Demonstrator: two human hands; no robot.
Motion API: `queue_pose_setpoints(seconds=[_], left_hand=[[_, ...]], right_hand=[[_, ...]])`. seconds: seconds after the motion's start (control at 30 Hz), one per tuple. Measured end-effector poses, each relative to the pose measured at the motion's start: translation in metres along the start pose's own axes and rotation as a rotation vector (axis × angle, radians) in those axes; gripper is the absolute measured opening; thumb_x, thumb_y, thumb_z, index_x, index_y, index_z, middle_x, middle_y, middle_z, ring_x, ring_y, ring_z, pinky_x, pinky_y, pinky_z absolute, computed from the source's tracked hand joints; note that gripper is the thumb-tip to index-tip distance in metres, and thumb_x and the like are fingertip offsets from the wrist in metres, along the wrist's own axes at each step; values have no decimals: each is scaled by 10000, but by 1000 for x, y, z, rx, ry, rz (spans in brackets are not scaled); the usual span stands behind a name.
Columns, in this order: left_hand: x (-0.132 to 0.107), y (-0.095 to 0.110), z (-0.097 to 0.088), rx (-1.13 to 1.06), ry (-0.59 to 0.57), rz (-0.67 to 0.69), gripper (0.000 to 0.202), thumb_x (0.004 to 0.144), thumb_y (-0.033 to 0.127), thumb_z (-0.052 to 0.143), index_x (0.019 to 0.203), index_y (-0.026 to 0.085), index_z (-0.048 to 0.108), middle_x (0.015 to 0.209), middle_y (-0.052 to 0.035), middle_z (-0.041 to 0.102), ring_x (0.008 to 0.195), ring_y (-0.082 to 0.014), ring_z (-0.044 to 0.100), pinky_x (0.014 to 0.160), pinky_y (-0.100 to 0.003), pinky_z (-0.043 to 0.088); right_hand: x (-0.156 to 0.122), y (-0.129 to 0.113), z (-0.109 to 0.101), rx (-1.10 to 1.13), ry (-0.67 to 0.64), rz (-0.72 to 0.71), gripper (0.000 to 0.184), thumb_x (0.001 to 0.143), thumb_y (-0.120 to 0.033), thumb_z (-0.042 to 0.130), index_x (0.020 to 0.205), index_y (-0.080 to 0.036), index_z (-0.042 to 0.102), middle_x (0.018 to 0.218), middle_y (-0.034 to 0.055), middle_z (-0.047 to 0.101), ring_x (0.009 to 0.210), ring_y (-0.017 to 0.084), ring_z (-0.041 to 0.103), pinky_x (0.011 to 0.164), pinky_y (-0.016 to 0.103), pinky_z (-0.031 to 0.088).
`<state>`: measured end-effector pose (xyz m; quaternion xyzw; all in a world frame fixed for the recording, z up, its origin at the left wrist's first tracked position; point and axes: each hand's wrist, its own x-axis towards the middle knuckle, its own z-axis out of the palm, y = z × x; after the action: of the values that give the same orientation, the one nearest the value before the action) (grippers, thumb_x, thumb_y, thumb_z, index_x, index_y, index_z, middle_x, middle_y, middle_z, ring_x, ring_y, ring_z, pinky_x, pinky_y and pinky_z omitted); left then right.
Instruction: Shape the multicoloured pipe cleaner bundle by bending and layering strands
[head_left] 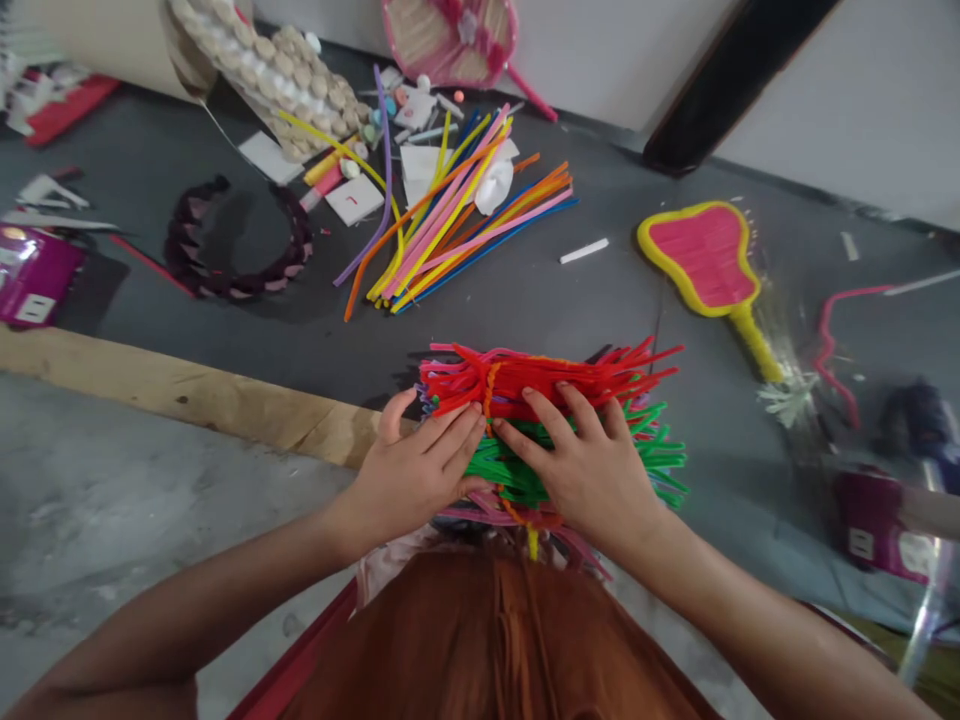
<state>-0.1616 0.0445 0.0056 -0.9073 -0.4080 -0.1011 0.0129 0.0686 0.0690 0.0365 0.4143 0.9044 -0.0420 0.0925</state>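
Observation:
A thick bundle of fuzzy pipe cleaners (551, 380), red on top and green below with some pink, lies at the table's near edge. A twisted orange pipe cleaner (491, 385) runs around it as a tie. My left hand (412, 465) rests on the bundle's left part, fingers stretched out, fingertips by the orange tie and little finger raised. On the red and green stems lies my right hand (589, 465), its fingers spread and its thumb hidden. Behind the bundle is a loose pile of yellow, pink, orange and blue pipe cleaners (457, 220).
A dark braided headband (240, 290) lies at the left, near a purple box (37, 275). To the right are a yellow-rimmed pink paddle shape (705, 255) and another purple box (874, 520). A pink fan-like piece (454, 45) leans at the back wall.

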Motion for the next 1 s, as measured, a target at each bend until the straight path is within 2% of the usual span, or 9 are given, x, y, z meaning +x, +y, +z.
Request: queue_pose_setpoints(seconds=[0.23,0.33,0.47,0.57,0.7,0.8,0.93,1.0], left_hand=[[5,0,-5,8,-2,3,409,1017,449,448,1242,171,649,1310,-89,675,1157,-212,627,1217,-550,15],[7,0,-8,-19,-14,-17,388,1000,452,487,1218,182,659,1295,-84,684,1149,-223,629,1204,-547,80],[13,2,-14,-82,-66,-86,424,970,460,531,1224,142,649,1295,-131,672,1137,-265,625,1170,-545,166],[16,5,-19,-95,-100,-122,445,972,467,512,1216,118,643,1274,-152,671,1132,-274,617,1157,-528,184],[18,7,-20,-110,-119,-172,413,963,475,522,1152,135,659,1266,-138,671,1125,-268,614,1152,-508,187],[17,8,-19,-99,-145,-190,434,952,482,540,1191,136,647,1292,-140,654,1150,-281,598,1145,-508,194],[17,5,-22,-126,-154,-180,564,957,593,449,1235,139,634,1298,-155,647,1139,-295,593,1104,-508,256],[20,3,-25,-138,-155,-182,486,997,515,396,1196,152,652,1265,-133,665,1110,-278,603,1041,-486,327]], right_hand=[[0,0,1,31,-6,-2,562,913,-279,574,1449,-414,471,1526,96,462,1321,455,402,967,710,371],[0,0,2,49,-16,2,575,905,-280,586,1451,-418,468,1545,94,438,1337,459,387,978,724,354],[0,0,3,74,-10,4,551,918,-322,580,1449,-423,471,1549,95,435,1344,468,385,974,739,354],[0,0,3,87,7,5,513,933,-358,565,1436,-422,489,1543,94,446,1340,473,401,967,746,367],[0,0,3,93,1,4,523,931,-346,574,1440,-421,483,1552,93,436,1346,475,402,969,751,369],[0,0,4,106,-1,5,541,922,-361,590,1448,-412,475,1560,100,424,1352,483,390,965,758,364],[0,-1,4,123,3,12,523,931,-377,575,1445,-411,480,1562,97,422,1357,482,383,963,758,360],[0,0,4,130,4,14,510,939,-367,563,1441,-412,484,1562,96,420,1358,483,381,962,760,358]])
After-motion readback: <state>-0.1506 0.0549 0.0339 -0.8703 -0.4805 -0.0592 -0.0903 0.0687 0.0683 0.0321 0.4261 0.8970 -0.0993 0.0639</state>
